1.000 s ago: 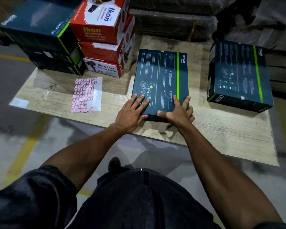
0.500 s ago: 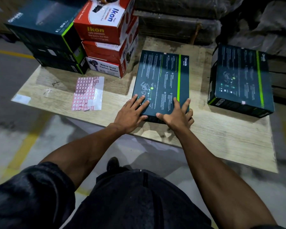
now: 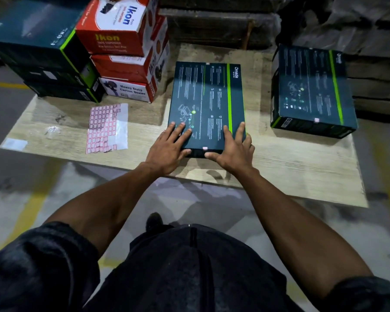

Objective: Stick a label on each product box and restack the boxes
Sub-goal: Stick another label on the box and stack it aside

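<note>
A flat dark Omada box (image 3: 208, 102) with a green stripe lies on the wooden board (image 3: 286, 170). My left hand (image 3: 168, 148) rests on its near left corner and my right hand (image 3: 234, 149) on its near right corner. The fingers lie straight on the top and the thumbs lie along the near side. A small pink label (image 3: 205, 148) sits on the near edge between the thumbs. A sheet of pink labels (image 3: 106, 129) lies on the board to the left. Another dark box (image 3: 311, 86) on the right carries a pink label (image 3: 316, 119) near its front edge.
At the back left stand a stack of dark green-edged boxes (image 3: 38, 43) and a stack of red Ikon boxes (image 3: 122, 32). A bit of clear film (image 3: 52, 130) and a white slip (image 3: 15, 144) lie near the board's left end. Wrapped goods fill the back.
My hands have slid a little apart along the box's near edge, and the pink label now shows between the thumbs. The box has stayed in place.
</note>
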{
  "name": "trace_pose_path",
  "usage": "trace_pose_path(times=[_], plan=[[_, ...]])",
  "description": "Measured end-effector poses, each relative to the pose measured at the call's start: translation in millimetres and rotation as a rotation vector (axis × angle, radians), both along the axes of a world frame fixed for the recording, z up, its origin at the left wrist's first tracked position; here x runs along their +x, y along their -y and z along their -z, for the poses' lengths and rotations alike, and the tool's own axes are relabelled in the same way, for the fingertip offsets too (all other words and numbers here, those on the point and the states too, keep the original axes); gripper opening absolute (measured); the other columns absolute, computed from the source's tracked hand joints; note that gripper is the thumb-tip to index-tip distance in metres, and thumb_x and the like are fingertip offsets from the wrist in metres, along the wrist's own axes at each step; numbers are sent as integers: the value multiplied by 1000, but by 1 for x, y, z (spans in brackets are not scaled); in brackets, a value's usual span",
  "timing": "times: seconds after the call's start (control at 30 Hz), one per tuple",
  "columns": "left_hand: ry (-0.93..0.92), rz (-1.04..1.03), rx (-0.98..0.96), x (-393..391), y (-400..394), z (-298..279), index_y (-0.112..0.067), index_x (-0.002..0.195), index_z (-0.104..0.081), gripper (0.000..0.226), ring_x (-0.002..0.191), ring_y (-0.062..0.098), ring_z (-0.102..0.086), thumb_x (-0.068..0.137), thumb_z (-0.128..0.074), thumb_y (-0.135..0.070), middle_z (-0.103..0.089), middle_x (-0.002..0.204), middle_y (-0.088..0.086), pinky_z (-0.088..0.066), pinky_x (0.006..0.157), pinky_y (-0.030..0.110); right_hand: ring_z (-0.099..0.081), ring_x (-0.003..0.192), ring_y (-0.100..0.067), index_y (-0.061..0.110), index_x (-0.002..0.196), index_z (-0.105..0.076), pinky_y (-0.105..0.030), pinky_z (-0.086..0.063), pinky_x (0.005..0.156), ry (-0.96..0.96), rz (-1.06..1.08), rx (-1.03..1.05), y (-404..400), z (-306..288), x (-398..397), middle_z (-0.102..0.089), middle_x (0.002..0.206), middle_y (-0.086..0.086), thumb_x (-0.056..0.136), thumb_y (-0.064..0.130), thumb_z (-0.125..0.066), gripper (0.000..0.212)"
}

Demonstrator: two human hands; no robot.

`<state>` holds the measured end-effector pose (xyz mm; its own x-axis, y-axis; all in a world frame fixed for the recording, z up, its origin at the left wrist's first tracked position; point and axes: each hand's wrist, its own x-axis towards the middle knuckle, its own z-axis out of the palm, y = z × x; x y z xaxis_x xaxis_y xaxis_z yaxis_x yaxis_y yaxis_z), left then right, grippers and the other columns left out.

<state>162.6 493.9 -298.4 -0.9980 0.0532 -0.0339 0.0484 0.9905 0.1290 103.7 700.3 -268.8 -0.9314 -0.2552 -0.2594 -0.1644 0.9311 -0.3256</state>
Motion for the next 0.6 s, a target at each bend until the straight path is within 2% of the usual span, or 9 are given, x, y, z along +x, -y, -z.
trace_pose_path(times=[0.17, 0.3, 0.53, 0.6], plan=[[-8, -3, 23, 0, 0, -2, -20, 153, -20, 64, 148, 32, -6, 99, -41, -46, -16, 161, 8, -12, 120, 42, -12, 142, -44, 26, 153, -16, -52, -20, 111, -67, 37, 38, 8, 4, 1, 11, 162, -16, 70, 77, -63, 107], [-21, -9, 24, 1, 0, -3, -19, 153, -22, 64, 148, 32, -8, 99, -42, -46, -18, 160, 9, -12, 120, 42, -18, 139, -44, 26, 150, -23, -52, -23, 109, -137, 71, 49, 14, 8, 4, 4, 163, -16, 73, 74, -63, 100], [-21, -13, 25, 2, 0, -3, -19, 153, -23, 64, 148, 33, -10, 99, -43, -45, -19, 160, 9, -14, 119, 42, -13, 141, -44, 26, 152, -17, -52, -20, 111, -70, 31, 60, 10, 4, 1, 10, 162, -17, 71, 78, -61, 106], [-24, -11, 25, 1, -1, -3, -18, 153, -24, 63, 148, 33, -11, 99, -44, -45, -20, 160, 9, -13, 119, 42, -16, 141, -43, 27, 151, -21, -51, -22, 110, -95, 58, 43, 10, 5, 2, 7, 162, -16, 72, 76, -62, 101]])
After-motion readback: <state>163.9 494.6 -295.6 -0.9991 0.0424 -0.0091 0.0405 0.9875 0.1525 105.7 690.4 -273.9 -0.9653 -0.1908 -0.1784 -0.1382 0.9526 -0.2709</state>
